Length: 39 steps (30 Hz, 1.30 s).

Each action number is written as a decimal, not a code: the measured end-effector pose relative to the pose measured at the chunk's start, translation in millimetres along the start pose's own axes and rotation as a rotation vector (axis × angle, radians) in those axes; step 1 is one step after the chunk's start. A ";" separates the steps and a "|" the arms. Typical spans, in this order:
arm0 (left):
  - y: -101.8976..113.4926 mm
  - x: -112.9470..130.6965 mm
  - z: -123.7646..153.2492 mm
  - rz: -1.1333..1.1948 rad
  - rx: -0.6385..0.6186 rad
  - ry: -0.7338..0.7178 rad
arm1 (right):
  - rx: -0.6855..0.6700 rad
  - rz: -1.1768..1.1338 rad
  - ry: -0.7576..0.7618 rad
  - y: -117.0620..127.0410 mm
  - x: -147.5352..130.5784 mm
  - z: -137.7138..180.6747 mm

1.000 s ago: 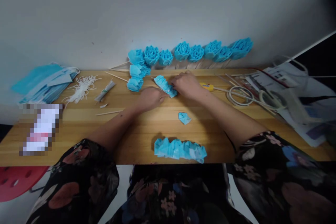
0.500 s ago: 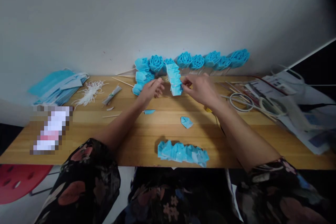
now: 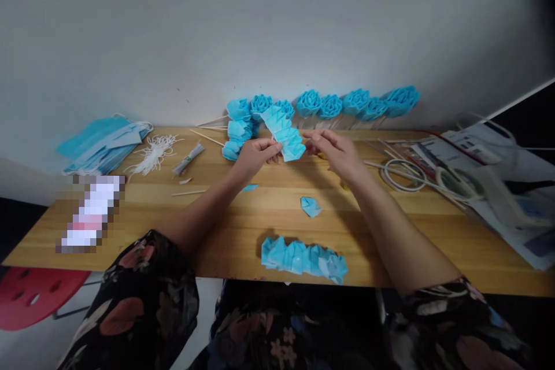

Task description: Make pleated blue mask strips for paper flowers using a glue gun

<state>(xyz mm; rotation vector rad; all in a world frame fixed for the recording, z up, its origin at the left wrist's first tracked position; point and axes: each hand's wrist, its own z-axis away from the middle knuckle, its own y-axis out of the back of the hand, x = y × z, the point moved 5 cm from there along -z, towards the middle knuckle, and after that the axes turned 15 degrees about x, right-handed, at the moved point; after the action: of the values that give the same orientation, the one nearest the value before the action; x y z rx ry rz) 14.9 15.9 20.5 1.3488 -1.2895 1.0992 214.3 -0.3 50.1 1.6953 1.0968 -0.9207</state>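
A pleated strip of light-blue mask fabric (image 3: pixel 282 132) is held up in front of me, tilted, its folded points facing right. My left hand (image 3: pixel 259 153) pinches its lower left edge between thumb and fingers. Just to the right of the strip, my right hand (image 3: pixel 332 150) has its fingers partly apart and seems to hold nothing. Near the table's front edge lies a second pleated blue strip (image 3: pixel 303 259). Between it and my hands is a small folded blue piece (image 3: pixel 311 206). A blue scrap (image 3: pixel 250 188) lies by my left wrist.
Blue fabric roses (image 3: pixel 358 103) on sticks line the wall, with more rose heads (image 3: pixel 240 130) at left. Blue masks (image 3: pixel 104 141), white ear loops (image 3: pixel 155 153) and a bundle of wires (image 3: pixel 189 158) lie left. A coiled cable (image 3: pixel 404 175) and papers (image 3: pixel 515 225) fill the right.
The held strip has tilted, its top end leaning left. My left hand has closed on its lower edge; my right hand has let go and drawn slightly away.
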 end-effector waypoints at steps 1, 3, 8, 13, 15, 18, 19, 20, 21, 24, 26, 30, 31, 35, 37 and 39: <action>0.0 0.0 0.2 -0.008 0.011 -0.009 | 0.000 -0.030 -0.025 -0.3 2.9 0.6; -0.6 0.4 1.8 -0.037 0.025 -0.026 | -0.025 -0.074 -0.052 -2.9 5.6 3.6; -4.2 5.1 8.5 -0.113 0.004 -0.093 | -0.134 -0.128 -0.140 -12.9 7.0 13.6; -10.5 2.1 10.9 -0.039 -0.096 -0.058 | -0.109 -0.162 -0.194 -14.5 12.8 13.8; -13.4 0.0 11.0 0.070 -0.146 -0.020 | -0.083 -0.173 -0.180 -13.5 13.8 11.9; -15.1 -2.4 10.8 0.167 -0.175 0.036 | -0.033 -0.174 -0.143 -11.2 12.5 10.1; -15.2 -2.6 10.9 0.157 -0.176 0.042 | -0.023 -0.168 -0.132 -10.9 11.7 10.2; -15.3 -2.5 11.2 0.133 -0.178 0.040 | -0.019 -0.160 -0.123 -11.0 11.1 10.6; -15.3 -2.1 11.4 0.101 -0.177 0.034 | -0.020 -0.152 -0.116 -11.4 10.5 11.3; -14.5 -0.4 11.9 0.041 -0.156 0.010 | -0.029 -0.130 -0.107 -13.2 9.9 13.8; -13.4 0.3 11.5 0.035 -0.135 -0.012 | -0.036 -0.126 -0.109 -13.7 10.3 14.8; -10.6 -1.2 10.0 0.009 -0.105 -0.091 | -0.077 -0.193 -0.161 -12.4 14.2 13.3; -9.6 -2.2 9.5 -0.005 -0.091 -0.115 | -0.095 -0.232 -0.191 -12.1 15.8 12.5; -7.1 -5.0 8.6 -0.079 -0.038 -0.227 | -0.184 -0.364 -0.312 -14.0 21.2 11.1; -8.2 -3.5 9.8 -0.121 -0.042 -0.288 | -0.205 -0.349 -0.316 -15.7 21.4 11.9; -9.8 -0.7 11.8 -0.160 -0.061 -0.326 | -0.189 -0.307 -0.283 -16.4 19.9 12.7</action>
<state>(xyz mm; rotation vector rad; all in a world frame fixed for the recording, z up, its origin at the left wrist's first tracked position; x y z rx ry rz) 24.7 4.5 17.5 1.6007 -1.4053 0.7451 204.2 -3.3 23.4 1.2199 1.2251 -1.1693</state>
